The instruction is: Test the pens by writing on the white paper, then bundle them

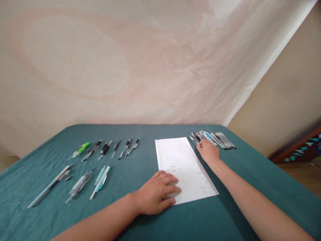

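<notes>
White paper (173, 154) under flat, spread left fingers (172, 190), right fingers (201, 144) curled beside pens (222, 140), grip unclear

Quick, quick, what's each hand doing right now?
Left hand: open, fingers spread on the white sheet of paper.
Right hand: fingers bent at the row of pens; can't tell if it's holding one.

left hand (159, 193) palm down, fingers spread and pointing right, left forearm (107, 214) slanting inward, right forearm (250, 194) stretched farther forward, right hand (209, 152) near the desk's (140, 164) far right corner, fingers curled
</notes>
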`<state>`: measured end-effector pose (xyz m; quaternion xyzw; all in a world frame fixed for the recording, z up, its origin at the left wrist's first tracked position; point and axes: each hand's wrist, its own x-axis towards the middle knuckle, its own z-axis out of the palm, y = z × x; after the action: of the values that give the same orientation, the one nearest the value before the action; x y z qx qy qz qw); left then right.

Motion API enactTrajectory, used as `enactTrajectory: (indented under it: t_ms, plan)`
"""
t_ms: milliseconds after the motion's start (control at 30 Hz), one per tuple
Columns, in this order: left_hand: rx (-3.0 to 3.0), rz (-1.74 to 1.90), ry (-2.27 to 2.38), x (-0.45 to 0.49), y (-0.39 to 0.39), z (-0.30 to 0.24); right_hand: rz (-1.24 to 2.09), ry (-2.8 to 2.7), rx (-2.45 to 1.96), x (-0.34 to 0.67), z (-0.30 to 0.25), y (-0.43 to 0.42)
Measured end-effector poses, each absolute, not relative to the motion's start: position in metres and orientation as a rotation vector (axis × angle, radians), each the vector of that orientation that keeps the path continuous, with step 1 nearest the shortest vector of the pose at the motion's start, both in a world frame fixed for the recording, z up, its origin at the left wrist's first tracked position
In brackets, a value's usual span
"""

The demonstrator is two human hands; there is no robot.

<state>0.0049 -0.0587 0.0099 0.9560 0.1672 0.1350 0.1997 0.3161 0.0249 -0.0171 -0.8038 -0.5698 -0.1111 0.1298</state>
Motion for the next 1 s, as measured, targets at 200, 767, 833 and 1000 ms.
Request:
enactTrajectory:
  t_ms: [200,767,833,1000]
  plan:
    - [2.68,0.391,0.463,0.004,-0.059,0.006,-0.343,-1.659,-2.351,0.309,-0.032,0.033]
    - [2.686,0.36,0.477,0.005,-0.056,0.007,-0.373,-1.614,-2.38,0.32,-0.044,0.04]
    - [2.687,0.368,0.479,0.005,-0.056,0.007,-0.375,-1.617,-2.368,0.321,-0.044,0.04]
    - [2.709,0.393,0.465,0.007,-0.06,0.005,-0.403,-1.613,-2.281,0.321,-0.041,0.037]
